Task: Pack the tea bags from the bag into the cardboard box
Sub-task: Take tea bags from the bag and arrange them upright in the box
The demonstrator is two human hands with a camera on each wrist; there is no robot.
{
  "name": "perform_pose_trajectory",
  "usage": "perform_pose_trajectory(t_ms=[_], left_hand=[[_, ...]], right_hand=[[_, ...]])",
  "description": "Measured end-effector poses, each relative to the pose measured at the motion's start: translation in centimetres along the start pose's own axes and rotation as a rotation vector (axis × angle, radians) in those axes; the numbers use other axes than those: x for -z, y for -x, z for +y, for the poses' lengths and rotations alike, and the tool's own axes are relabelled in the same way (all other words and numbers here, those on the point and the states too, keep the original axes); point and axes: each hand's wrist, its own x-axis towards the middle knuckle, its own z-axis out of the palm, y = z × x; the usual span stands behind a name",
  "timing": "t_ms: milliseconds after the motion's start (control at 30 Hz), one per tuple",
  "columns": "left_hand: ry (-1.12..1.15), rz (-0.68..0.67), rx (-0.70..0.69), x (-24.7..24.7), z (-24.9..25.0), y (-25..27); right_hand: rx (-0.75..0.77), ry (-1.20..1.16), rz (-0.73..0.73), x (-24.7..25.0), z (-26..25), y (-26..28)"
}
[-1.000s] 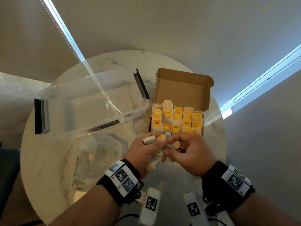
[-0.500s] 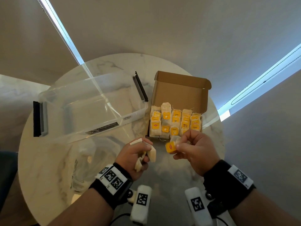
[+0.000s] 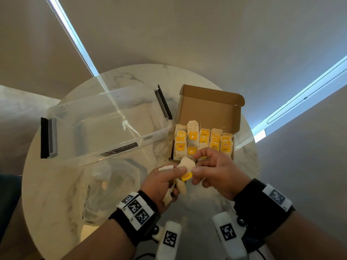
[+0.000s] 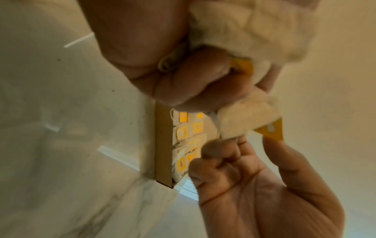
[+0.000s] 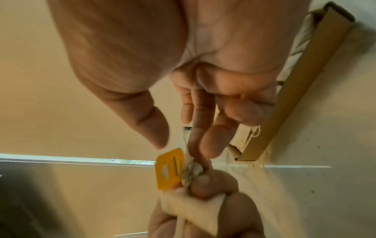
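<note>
My left hand [image 3: 161, 184] grips a bundle of several tea bags [image 3: 178, 188] above the table, just in front of the open cardboard box [image 3: 208, 111]. Rows of packed tea bags [image 3: 193, 136] with yellow tags lie in the box. My right hand [image 3: 216, 169] meets the left one. Its thumb and forefinger pinch one tea bag [image 4: 244, 120] of the bundle at its yellow tag [image 3: 186, 176]. In the right wrist view the yellow tag [image 5: 168, 169] stands between my thumb and the left hand [image 5: 203, 217].
A clear plastic bag [image 3: 112, 181] lies crumpled on the round marble table [image 3: 56, 184], left of my hands. A large clear storage bin [image 3: 105, 124] with black handles stands left of the box. The table edge is close behind the box.
Half a second ago my right hand held a tea bag apart from the left, near the box. Now both hands are together again at the bundle.
</note>
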Motion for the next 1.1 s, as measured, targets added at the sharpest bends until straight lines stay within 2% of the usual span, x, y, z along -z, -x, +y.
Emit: perform_pose_trajectory(t_ms=[167, 333, 533, 700, 833, 967, 1100], left_hand=[[-0.018, 0.119, -0.088, -0.9, 0.0, 0.2], [-0.015, 0.180, -0.110, -1.2, -0.1, 0.1], [-0.123, 0.066, -0.196, -1.3, -0.5, 0.3], [-0.251, -0.015, -0.230, -0.6, -0.4, 0.4], [-0.222, -0.009, -0.149, -0.3, -0.2, 0.1], [-0.116, 0.062, -0.066, -0.8, -0.1, -0.3], [-0.036, 0.125, 0.034, -1.0, 0.4, -0.3]], right_hand=[[-0.055, -0.066, 0.074, -1.2, 1.0, 0.3], [-0.065, -0.165, 0.175, -0.9, 1.2, 0.2], [-0.061, -0.345, 0.260, -0.7, 1.2, -0.5], [-0.121, -0.147, 0.185, -0.3, 2.6, -0.8], [-0.020, 0.165, 0.194, 0.2, 2.5, -0.9], [0.060, 0.337, 0.246, 1.4, 0.9, -2.7], [0.017, 0.465, 0.298, 2.6, -0.6, -6.4]])
